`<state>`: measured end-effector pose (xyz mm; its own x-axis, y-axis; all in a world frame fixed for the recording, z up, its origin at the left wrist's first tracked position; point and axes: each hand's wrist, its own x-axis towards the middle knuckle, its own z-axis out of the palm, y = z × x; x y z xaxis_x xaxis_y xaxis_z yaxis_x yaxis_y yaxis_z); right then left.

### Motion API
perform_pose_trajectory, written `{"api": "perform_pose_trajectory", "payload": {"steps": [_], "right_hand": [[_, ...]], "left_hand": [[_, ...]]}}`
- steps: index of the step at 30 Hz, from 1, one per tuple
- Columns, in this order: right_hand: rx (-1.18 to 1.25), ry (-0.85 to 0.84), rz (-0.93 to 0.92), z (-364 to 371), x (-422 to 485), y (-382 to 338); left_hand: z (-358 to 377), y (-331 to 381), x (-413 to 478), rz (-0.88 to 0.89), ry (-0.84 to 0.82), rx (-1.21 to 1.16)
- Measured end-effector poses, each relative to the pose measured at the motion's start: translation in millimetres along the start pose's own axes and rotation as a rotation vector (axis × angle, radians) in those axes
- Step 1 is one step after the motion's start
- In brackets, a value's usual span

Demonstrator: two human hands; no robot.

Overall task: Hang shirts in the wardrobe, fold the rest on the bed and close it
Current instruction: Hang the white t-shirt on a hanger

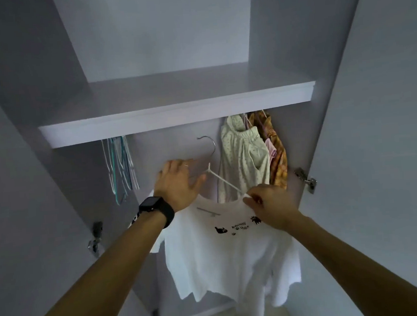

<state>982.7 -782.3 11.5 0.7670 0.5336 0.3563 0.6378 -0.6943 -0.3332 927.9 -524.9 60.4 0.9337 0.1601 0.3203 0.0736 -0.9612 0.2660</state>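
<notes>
1. The empty hangers (121,169) are hanging bunched up and to the left of my left hand (179,182), under the shelf (174,115). I am planning to keep the shirt's sleeve out of them.
2. My left hand is lying over the left arm of the hanger (223,180), with the fingers fairly straight and spread and the thumb out. I am seeing no curl round the wire, so I am judging that it is only steadying. It should be gripping properly before any lift.
3. The hook (210,142) is standing free, just above and right of that hand's thumb. The shelf lip is hiding the rail, so I would be feeling for it by raising slowly.
4. The white shirt (215,257) is hanging below both hands in the open front of the wardrobe (294,51). The hanger's right arm is showing bare between the hands, so I am taking that shoulder as not yet seated.
5. My right hand (266,205) is pinching the shirt's neckline, just under the tip of the hanger's right arm. I am thinking of easing the neckline over that tip gently, without dragging the hanger sideways.
6. The pale dotted garment (242,162) and the orange patterned garment (277,157) are hanging above the right hand. I am aiming the hook into the gap left of them.
</notes>
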Motion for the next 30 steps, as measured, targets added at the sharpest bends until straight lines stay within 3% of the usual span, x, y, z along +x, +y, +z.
{"api": "perform_pose_trajectory", "payload": {"steps": [7,12,21,25,30], "right_hand": [[-0.152,-0.054,0.171,10,42,10],[-0.187,-0.033,0.238,48,76,39],[0.001,0.134,0.387,120,138,86],[0.103,0.285,0.425,117,170,93],[0.018,0.425,0.447,97,220,95]], "left_hand": [[-19,-16,52,0.117,0.315,0.325],[-5,-27,107,0.063,0.432,0.345],[40,-56,149,0.156,0.787,0.383],[45,-60,156,0.188,0.884,0.407],[51,-61,161,0.194,0.97,0.401]]}}
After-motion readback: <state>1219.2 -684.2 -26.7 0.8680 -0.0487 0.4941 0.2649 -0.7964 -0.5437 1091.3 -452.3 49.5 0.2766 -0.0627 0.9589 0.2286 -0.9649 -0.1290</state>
